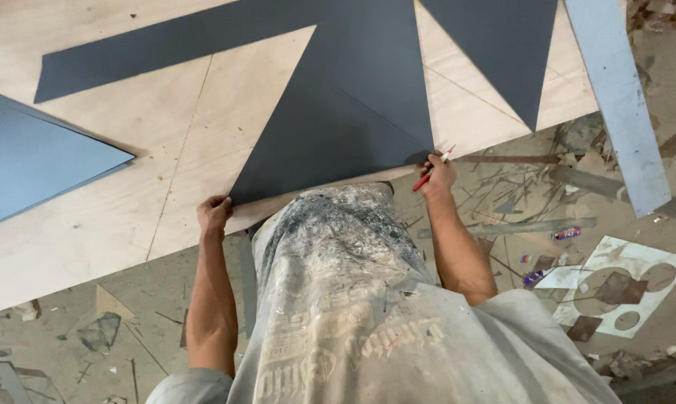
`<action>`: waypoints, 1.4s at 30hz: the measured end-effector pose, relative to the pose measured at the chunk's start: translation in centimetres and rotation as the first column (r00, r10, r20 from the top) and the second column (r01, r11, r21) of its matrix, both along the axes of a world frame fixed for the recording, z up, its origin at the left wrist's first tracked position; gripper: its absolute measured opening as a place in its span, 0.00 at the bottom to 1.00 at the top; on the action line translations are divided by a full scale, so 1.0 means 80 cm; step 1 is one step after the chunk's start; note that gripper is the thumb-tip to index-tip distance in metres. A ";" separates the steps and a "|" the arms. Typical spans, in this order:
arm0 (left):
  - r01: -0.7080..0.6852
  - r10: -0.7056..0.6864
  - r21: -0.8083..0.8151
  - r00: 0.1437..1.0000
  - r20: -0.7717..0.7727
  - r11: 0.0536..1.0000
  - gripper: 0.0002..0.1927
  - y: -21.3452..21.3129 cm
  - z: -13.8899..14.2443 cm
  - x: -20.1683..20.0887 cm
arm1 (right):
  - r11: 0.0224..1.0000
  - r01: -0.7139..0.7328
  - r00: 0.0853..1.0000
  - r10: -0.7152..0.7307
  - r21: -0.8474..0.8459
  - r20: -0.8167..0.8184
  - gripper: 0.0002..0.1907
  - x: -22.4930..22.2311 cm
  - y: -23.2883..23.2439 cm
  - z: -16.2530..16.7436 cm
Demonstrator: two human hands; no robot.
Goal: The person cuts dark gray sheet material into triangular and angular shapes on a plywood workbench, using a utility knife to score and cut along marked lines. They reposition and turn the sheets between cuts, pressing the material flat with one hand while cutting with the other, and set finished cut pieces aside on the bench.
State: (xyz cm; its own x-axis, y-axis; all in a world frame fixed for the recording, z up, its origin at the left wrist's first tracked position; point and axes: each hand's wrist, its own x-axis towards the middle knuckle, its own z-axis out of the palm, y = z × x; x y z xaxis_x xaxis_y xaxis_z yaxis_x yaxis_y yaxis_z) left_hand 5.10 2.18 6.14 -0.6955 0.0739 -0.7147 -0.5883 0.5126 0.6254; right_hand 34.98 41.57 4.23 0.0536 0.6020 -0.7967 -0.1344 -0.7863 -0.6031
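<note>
Plywood: plywood board [203,127] partly covered by dark triangles.
Left hand [214,213]: grasping dark triangular sheet [330,142] corner.
Right hand [439,173]: clenched around red pencil [430,173] at opposite corner.
Left: bare plywood remains.

A pale grey short-sleeved shirt is worn, its sleeves seen at the bottom of the frame. A paint-smeared whitish apron with faded print is seen at lower centre.

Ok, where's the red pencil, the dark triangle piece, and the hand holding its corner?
red pencil [432,169], head view, on its middle, in the right hand [439,176].
dark triangle piece [330,135], head view, on its flat middle.
left hand [213,213], head view, on its back.
</note>
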 end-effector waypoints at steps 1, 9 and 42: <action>-0.006 0.006 0.005 1.000 0.007 1.000 0.11 -0.001 0.000 0.001 | 0.999 0.022 1.000 -0.022 0.024 0.003 0.09 0.000 -0.002 0.000; -0.162 0.158 0.042 0.985 0.074 0.986 0.11 -0.002 -0.003 0.010 | 0.994 0.110 0.994 -0.110 0.022 -0.030 0.11 0.003 -0.010 -0.001; -0.206 0.207 0.022 0.977 -0.058 0.978 0.10 -0.015 -0.009 0.019 | 0.986 0.100 0.969 -0.127 0.134 0.212 0.09 -0.034 -0.007 -0.009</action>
State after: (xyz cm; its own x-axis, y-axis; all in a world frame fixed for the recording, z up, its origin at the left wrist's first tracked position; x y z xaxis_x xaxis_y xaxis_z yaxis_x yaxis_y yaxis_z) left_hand 6.61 0.98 5.39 -0.7385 -0.0650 -0.6711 -0.6416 0.3738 0.6698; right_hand 32.25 41.04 3.48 0.2916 0.6734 -0.6794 -0.0726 -0.6926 -0.7176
